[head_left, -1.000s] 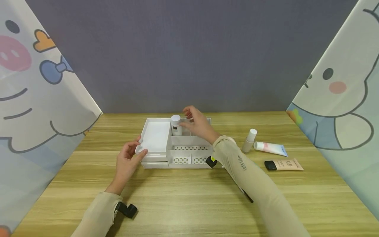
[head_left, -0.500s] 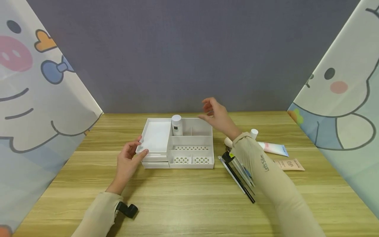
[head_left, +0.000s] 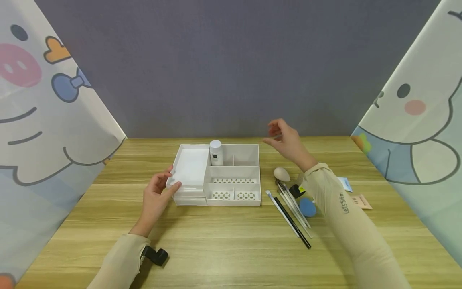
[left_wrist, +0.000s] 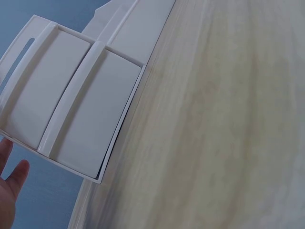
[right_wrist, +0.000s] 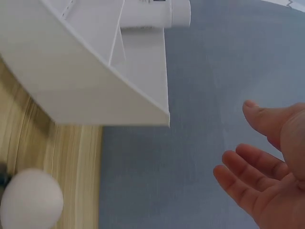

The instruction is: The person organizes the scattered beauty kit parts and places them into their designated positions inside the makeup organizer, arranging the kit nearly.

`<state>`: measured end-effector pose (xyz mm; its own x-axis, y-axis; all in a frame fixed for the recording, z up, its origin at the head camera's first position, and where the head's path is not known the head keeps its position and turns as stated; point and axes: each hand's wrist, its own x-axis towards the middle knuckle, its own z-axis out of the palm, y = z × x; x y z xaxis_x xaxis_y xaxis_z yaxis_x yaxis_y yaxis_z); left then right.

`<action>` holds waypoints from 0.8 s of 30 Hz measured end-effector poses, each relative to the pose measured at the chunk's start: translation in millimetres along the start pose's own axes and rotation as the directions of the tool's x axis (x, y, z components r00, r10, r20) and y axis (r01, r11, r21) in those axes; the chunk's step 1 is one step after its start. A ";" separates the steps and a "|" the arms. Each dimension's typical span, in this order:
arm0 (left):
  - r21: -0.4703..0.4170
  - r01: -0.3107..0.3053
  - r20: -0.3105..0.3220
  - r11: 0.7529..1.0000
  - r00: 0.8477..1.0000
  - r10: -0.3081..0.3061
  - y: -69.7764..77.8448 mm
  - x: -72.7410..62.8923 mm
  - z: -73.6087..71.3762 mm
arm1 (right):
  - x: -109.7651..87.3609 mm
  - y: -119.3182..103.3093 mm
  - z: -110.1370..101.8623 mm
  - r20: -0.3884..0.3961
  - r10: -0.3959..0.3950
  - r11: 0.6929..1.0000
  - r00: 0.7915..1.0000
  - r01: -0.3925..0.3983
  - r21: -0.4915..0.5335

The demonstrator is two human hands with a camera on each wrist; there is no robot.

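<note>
A white desktop organizer (head_left: 232,173) with two drawers (left_wrist: 86,90) stands in the middle of the table. My left hand (head_left: 156,196) rests at its left front corner, thumb against the top edge. In the organizer's back row a white bottle (head_left: 216,154) with a white cap stands upright. My right hand (head_left: 286,142) hangs in the air to the right of the organizer, fingers loosely bent. Nothing lies between its thumb and fingers in the right wrist view, where the bottle lies beyond the organizer's side wall (right_wrist: 86,81).
Right of the organizer lie a beige makeup sponge (head_left: 281,174), several makeup brushes (head_left: 294,208) and a round blue item (head_left: 308,207). A blue-ended tube (head_left: 345,184) and a beige tube (head_left: 362,201) are partly hidden behind my right sleeve. A grey wall (head_left: 231,72) rises behind the table.
My right hand has moved away from the white bottle, rightward past the organizer. The bottle stays in the back compartment. My left hand has kept its place.
</note>
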<state>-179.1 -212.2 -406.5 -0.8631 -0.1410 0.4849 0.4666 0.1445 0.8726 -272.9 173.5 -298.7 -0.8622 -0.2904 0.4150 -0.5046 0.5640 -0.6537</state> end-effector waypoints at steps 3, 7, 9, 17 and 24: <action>0.011 0.013 0.005 1.000 1.000 -0.013 0.2 0.1 -0.6 | -5.7 7.2 -6.8 -0.014 -0.012 1.000 1.000 0.012 -0.027; 0.020 0.027 0.007 0.999 1.000 -0.027 0.8 0.0 -0.5 | -13.3 16.9 -17.6 -0.034 -0.019 0.997 0.999 0.016 -0.072; 0.020 0.027 0.004 0.999 1.000 -0.027 1.0 -0.1 -0.2 | -16.8 20.4 -23.5 -0.041 -0.012 0.996 0.999 0.008 -0.092; 0.027 0.022 0.002 0.999 1.000 -0.022 0.7 -0.6 -0.2 | -31.9 30.3 -43.4 -0.050 0.035 0.992 0.998 -0.041 -0.121; 0.027 0.020 0.010 0.999 1.000 -0.020 1.1 -0.5 -0.8 | -45.8 38.1 -52.9 -0.018 0.090 0.989 0.996 -0.091 -0.115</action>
<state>-178.0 -212.7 -405.8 -0.8743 -0.1338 0.4666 0.4440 0.1682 0.8801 -250.3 249.2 -309.1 -0.9031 -0.2250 0.3657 -0.4154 0.6733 -0.6116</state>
